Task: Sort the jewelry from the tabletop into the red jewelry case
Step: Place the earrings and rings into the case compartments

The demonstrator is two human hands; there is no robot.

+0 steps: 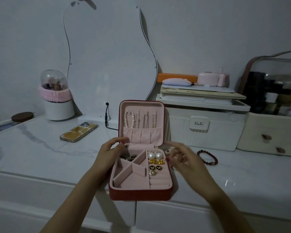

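The red jewelry case (pixel 139 194) lies open at the table's front edge, with a pink lining. Its lid holds a pearl strand (pixel 129 119) and several thin chains. In the base lie a dark silver chain (pixel 128 157), two pearl earrings (pixel 154 155), gold pieces (pixel 156 161) and black butterfly studs (pixel 155 167). My left hand (pixel 107 153) pinches the case's rear left corner by the hinge. My right hand (pixel 185 158) is blurred, fingers spread, just right of the case. A dark red bead bracelet (pixel 207 161) lies on the tabletop beyond it. A small pale item (pixel 168 150) peeks out behind my right fingers.
A phone (pixel 79 132) lies face down at the left. A wavy mirror (pixel 107 56) leans on the wall, with a black cable (pixel 106 118) at its foot. A white organizer box (pixel 202 125) and a drawer unit (pixel 267 137) stand at the right. A brush holder (pixel 57 98) stands back left.
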